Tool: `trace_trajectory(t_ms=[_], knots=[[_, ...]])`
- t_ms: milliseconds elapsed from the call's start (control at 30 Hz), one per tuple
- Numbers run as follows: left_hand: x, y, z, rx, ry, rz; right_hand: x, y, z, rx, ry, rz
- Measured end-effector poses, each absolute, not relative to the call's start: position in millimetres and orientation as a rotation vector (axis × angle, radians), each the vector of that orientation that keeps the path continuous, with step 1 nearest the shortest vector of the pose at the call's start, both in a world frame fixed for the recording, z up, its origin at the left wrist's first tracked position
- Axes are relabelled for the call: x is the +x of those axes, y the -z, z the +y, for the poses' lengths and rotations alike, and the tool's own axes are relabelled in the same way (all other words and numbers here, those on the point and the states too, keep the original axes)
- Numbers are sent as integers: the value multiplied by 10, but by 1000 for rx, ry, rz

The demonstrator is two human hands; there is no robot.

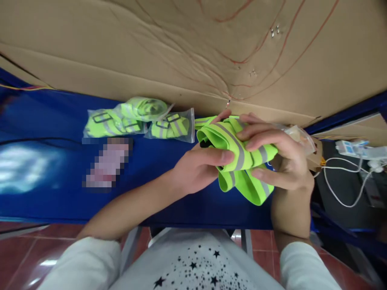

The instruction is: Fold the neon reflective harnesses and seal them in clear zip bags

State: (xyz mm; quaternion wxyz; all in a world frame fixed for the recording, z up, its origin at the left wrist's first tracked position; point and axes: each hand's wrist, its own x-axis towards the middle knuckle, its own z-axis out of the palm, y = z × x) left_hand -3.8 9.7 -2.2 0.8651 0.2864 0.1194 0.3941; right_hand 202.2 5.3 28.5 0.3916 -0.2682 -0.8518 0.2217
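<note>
Head camera view shows two bare hands of the person, both busy with one bright yellow-green fabric strap with grey stripes [225, 139], which is folded in several layers into a thick bundle. This bundle is in front of the person's body, toward the far edge of the blue table [154, 167]; whether its lower loops touch the table, I cannot tell. The left hand [196, 167] grasps the bundle from its left side, with the thumb pressed flat upon the front layer. The right hand [288, 159] grasps the right side of the same bundle: its fingers lie over the top, and its thumb is lower, near the loops which hang down. Inside the left opening of the folds, a small black part [206, 143] is visible. On the table to the left of the hands, there are transparent plastic bags [189, 127] with similar yellow-green straps and black buckles inside, lying close together. Nearer to the person than these bags lies a pinkish rectangular object [105, 163], which is covered by coarse squares, so its details cannot be read. Behind the table stands a brown cardboard panel [90, 44] with thin red wires [284, 50]. At the right side, white cables [347, 206] curve on a dark surface.
</note>
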Motion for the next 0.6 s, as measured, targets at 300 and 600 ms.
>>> trace_trajectory(t_ms=[300, 600], knots=[[-51, 264, 367, 856, -755, 249, 2030, -175, 145, -930, -1148, -1873], [50, 280, 446, 672, -698, 405, 2006, -58, 308, -1012, -1300, -1802]])
